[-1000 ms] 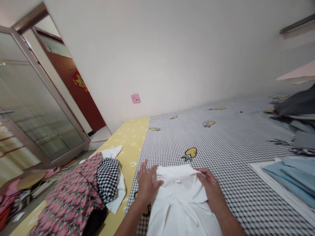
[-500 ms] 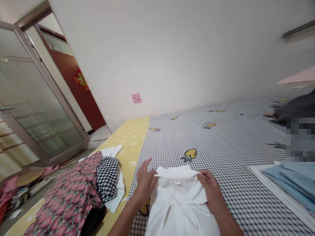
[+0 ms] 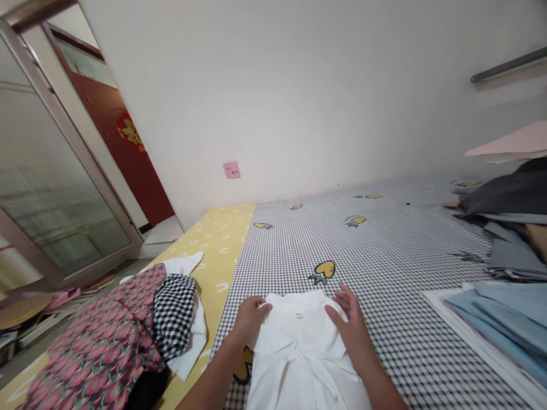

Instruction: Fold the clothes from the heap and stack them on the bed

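A white blouse (image 3: 305, 353) with a small neck label and a tied bow at its front lies in front of me, its sides tucked in narrow. My left hand (image 3: 251, 319) is at the collar's left corner, fingers curled in and thumb against the cloth edge. On the opposite side, my right hand (image 3: 351, 322) has its fingers apart, with the thumb resting over the blouse's right shoulder. The collar lies flat between both hands. The lower part of the blouse runs out of view at the bottom.
The blouse is on a checked bedsheet (image 3: 294, 245) with a yellow strip (image 3: 228, 228) at left. A heap with a floral garment (image 3: 106, 336) and a checked cloth (image 3: 174, 310) lies left. Folded light-blue clothes (image 3: 504, 319) and dark grey clothes (image 3: 508, 193) lie right.
The collar, held up by both hands before, now lies flat. My right hand has loosened its pinch and spread its fingers. My left fingers, spread before, have curled in.
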Demonstrator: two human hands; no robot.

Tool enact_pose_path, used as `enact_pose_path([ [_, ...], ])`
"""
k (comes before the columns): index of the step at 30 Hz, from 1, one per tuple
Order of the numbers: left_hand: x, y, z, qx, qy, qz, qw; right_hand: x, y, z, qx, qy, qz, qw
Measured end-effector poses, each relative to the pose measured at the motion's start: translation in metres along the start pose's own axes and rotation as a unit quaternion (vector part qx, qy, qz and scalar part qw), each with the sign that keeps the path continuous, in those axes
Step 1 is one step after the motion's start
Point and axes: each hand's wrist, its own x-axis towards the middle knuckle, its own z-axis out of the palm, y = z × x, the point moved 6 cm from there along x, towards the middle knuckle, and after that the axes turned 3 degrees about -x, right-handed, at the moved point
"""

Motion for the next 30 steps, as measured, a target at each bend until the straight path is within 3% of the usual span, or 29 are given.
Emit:
enact_pose_path([
  [3,-0.003,0.002,-0.003,0.057,0.033,0.013,0.998,0.000,0.000,0.004,-0.106,-0.051,-0.039,0.992],
  [7,-0.002,-0.001,-0.004,0.102,0.062,0.011,0.993,-0.005,-0.014,-0.005,-0.237,0.034,-0.160,0.958],
  [10,0.003,0.000,-0.012,0.117,0.077,0.026,0.990,-0.009,-0.012,0.003,-0.345,0.006,-0.187,0.920],
  [12,0.006,0.003,-0.014,0.158,0.046,0.036,0.986,-0.009,-0.006,0.011,-0.389,-0.023,-0.172,0.905],
  [15,0.001,0.011,-0.007,0.203,-0.058,0.041,0.977,-0.008,0.000,0.014,-0.410,-0.020,-0.151,0.899],
  [20,-0.018,0.042,0.008,0.143,-0.148,0.114,0.972,-0.007,-0.002,0.014,-0.393,-0.045,-0.138,0.908],
  [22,-0.018,0.048,0.000,0.173,-0.113,0.113,0.972,-0.007,-0.003,0.012,-0.376,-0.051,-0.131,0.916],
  [26,-0.010,0.049,-0.040,0.250,0.062,0.124,0.958,-0.005,-0.003,0.011,-0.343,-0.051,-0.115,0.931],
  [28,-0.007,0.039,-0.060,0.251,0.141,0.125,0.950,-0.003,-0.002,0.010,-0.324,-0.041,-0.113,0.938],
  [30,-0.004,0.023,-0.072,0.219,0.176,0.105,0.954,-0.002,-0.003,0.008,-0.300,-0.025,-0.113,0.947],
])
